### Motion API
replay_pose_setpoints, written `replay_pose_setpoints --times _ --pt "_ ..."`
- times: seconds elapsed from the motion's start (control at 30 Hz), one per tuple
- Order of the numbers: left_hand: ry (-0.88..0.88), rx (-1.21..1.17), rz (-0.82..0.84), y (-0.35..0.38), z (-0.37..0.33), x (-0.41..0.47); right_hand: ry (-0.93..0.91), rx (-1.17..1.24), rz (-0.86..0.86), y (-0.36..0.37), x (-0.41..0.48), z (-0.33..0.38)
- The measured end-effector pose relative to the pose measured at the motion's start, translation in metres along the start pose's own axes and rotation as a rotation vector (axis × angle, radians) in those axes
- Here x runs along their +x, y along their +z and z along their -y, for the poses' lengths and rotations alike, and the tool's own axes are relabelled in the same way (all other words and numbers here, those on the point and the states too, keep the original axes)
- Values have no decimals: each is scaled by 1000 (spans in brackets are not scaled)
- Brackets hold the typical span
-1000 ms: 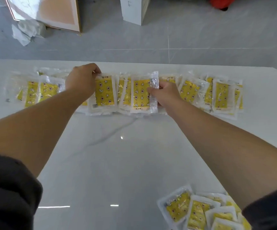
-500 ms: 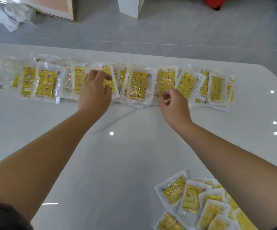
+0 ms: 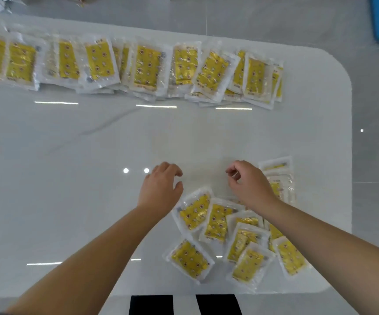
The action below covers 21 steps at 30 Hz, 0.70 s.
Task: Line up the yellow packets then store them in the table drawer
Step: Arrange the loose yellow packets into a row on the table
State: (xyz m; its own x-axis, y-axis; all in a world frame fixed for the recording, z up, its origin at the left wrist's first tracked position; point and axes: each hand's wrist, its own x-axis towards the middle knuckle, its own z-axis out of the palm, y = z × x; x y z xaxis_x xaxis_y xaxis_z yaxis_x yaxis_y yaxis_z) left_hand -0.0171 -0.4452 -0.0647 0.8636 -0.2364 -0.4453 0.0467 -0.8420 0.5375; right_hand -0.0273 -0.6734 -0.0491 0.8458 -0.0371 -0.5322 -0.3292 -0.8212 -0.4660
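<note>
Left hand [image 3: 161, 189] and right hand [image 3: 250, 185] hover empty, fingers slack, by the loose packets [image 3: 195, 211]; lining up looks unfinished; next calls for pinching one.

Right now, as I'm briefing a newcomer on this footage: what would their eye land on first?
A long overlapping row of yellow packets runs along the far edge of the white table. A messier pile of packets lies near the front right corner, with the left hand and right hand hovering empty at its far side.
</note>
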Motion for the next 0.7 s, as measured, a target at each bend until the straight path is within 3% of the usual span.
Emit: replay_pose_setpoints --times 0.1,0.33,0.7 --pt "-121 171 86 33 -18 -24 -89 -129 101 1 -24 -24" --pt "-237 453 43 76 -45 -40 -224 -334 284 9 -53 -66" --pt "-339 372 56 93 -69 -27 -330 -573 276 12 -53 -79"
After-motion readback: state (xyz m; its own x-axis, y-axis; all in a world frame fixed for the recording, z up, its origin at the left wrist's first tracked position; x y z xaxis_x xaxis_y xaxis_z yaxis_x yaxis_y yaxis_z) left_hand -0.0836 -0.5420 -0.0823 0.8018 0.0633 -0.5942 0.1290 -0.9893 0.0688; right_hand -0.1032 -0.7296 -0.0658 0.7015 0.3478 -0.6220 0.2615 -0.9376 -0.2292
